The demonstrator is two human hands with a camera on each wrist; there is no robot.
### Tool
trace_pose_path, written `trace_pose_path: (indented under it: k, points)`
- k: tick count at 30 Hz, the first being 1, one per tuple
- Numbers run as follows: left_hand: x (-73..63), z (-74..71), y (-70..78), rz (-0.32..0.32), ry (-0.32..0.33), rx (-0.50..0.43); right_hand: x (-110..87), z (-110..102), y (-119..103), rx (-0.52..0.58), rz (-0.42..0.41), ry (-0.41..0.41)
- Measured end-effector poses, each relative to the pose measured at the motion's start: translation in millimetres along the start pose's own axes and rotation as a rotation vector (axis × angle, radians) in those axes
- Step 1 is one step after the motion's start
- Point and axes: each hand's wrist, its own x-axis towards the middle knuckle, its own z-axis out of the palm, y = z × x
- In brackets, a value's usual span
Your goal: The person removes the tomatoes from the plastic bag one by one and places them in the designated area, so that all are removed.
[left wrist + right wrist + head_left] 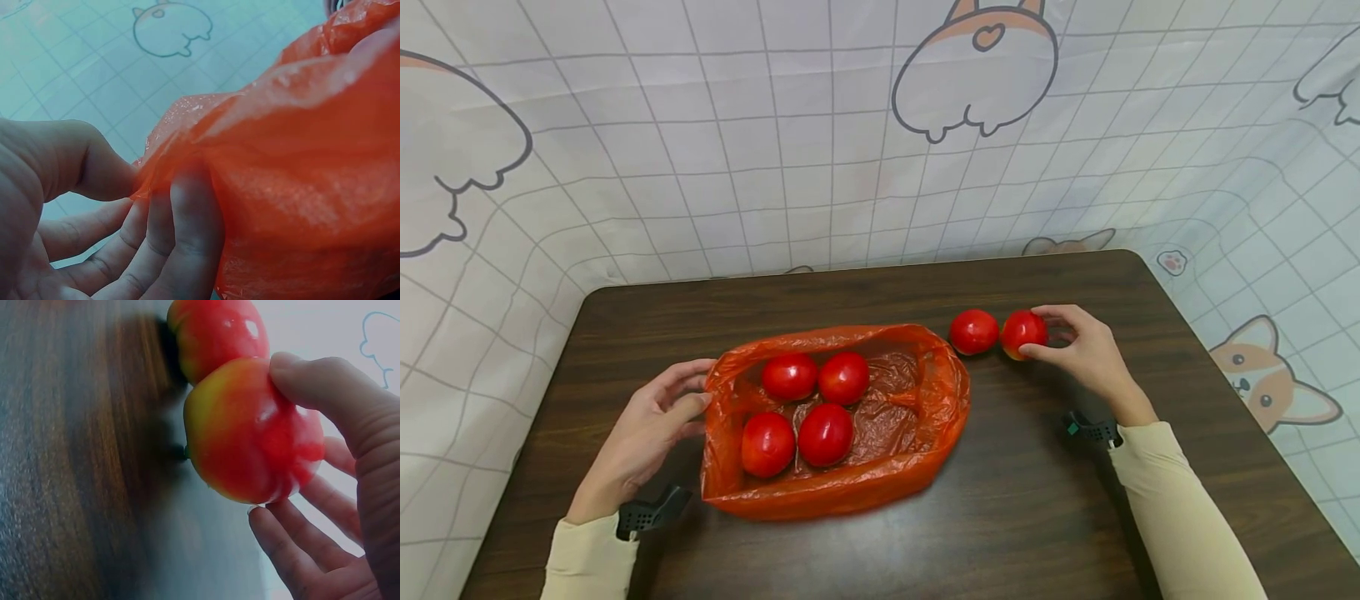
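Observation:
An orange-red plastic bag lies wide open on the table with several glossy red fruits inside, grouped toward its left half. My left hand pinches the bag's left rim between thumb and fingers; in the left wrist view the thin plastic bunches at the thumb tip. Beyond the bag's right end sit two more fruits side by side. My right hand grips the outer red-and-yellow fruit, thumb on one side and fingertips on the other. A tiny green stem shows on it. The other fruit is right beside it.
The dark wooden table has its back edge against a white grid-patterned cloth with cartoon dogs. A black band is on each wrist. The inner loose fruit sits close to the bag's right rim.

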Motion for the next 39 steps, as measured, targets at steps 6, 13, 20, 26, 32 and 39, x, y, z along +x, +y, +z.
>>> trace_pose_path:
  k: [6,13,20,26,32,39]
  points:
    - [0.1,0.4,-0.5,-0.006,-0.004,-0.017,1.7,0,3,-0.014,0.005,-0.036]
    - [0.0,0.8,-1.7,-0.007,-0.007,-0.023,5.3,0,3,-0.020,-0.002,-0.067]
    - [1.0,2.1,-1.4,-0.004,-0.012,-0.024,5.4,-2,1,-0.033,-0.006,-0.072]
    - [0.9,2.0,-0.8,-0.008,-0.011,-0.018,4.4,-6,-1,-0.041,-0.015,-0.038]
    - [0.4,2.2,-1.3,-0.012,-0.015,-0.019,3.1,-12,-6,-0.048,-0.025,-0.019]
    - [1.2,2.2,0.2,-0.006,-0.021,-0.030,2.4,-15,-21,-0.015,-0.028,0.020]
